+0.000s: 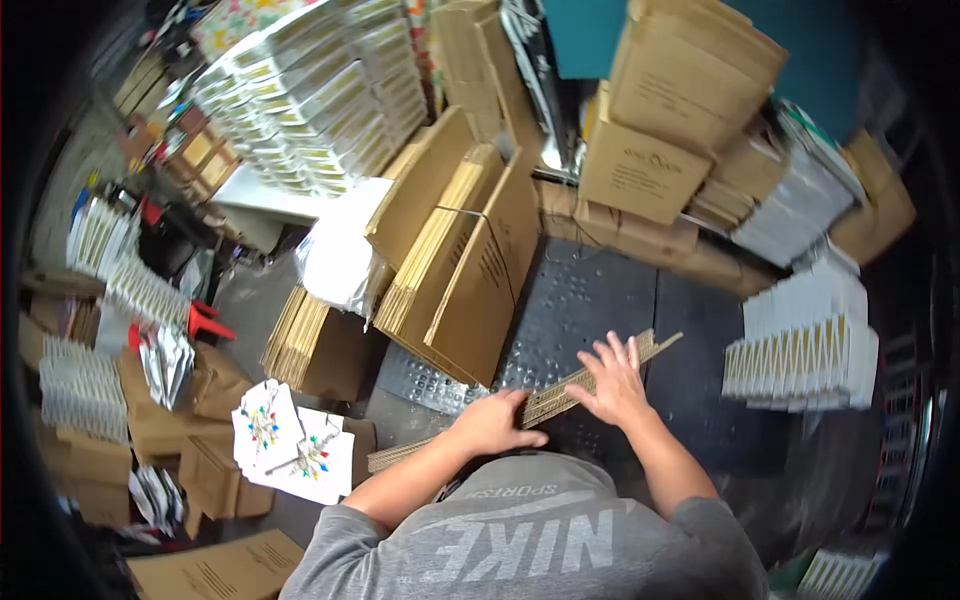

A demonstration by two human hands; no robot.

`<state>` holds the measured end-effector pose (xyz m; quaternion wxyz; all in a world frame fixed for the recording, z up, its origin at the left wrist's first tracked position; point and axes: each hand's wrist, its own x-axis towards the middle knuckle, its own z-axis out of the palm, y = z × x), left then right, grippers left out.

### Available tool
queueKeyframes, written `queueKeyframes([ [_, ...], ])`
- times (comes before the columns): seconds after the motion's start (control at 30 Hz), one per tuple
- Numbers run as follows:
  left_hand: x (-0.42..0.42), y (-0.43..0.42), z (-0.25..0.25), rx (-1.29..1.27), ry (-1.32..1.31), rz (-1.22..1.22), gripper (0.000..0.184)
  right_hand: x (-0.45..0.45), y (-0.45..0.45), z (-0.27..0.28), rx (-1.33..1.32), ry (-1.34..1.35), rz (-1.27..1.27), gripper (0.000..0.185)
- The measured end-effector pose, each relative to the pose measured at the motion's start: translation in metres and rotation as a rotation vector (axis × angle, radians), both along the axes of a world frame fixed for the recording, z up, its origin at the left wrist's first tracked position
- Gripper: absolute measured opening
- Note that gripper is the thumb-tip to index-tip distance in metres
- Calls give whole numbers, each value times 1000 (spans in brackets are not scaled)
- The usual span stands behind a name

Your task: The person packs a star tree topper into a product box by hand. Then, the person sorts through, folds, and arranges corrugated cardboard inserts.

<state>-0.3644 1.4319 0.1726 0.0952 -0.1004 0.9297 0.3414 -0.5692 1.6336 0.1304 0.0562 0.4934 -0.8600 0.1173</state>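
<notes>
A stack of flat cardboard sheets (560, 398), seen edge-on, lies slantwise close to my body. My left hand (492, 422) is on its near left part, thumb pointing right and the other fingers curled over the edge and partly hidden. Towards the stack's right end, my right hand (612, 382) rests on the top edges with its fingers spread. Beyond my hands stands a large open carton (485, 290) holding folded cardboard. White sheets with coloured bulbs on them (325, 460) lie to the left of my left forearm.
Folded cartons (318, 345) stand left of the open carton. White boxes (310, 95) are piled at the back left. Brown boxes (645, 165) are stacked at the back right, and white packs (800, 345) stand at the right. A red object (208, 322) is at the left.
</notes>
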Motion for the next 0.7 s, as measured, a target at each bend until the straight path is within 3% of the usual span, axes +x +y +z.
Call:
queueKeyframes([
  [0.1,55,20,-11,-431,-86,259,62,-22,3,34,29,-148,252,68],
  [0.17,82,27,-29,-558,-154,407,56,-42,4,37,260,-120,317,59],
  [0.23,104,43,-59,-684,97,400,36,-52,9,34,510,-87,389,51],
  [0.4,114,60,-61,-618,63,483,20,-62,14,17,331,-24,597,42],
  [0.7,242,68,-4,-620,37,557,40,52,-5,70,280,-33,754,40],
])
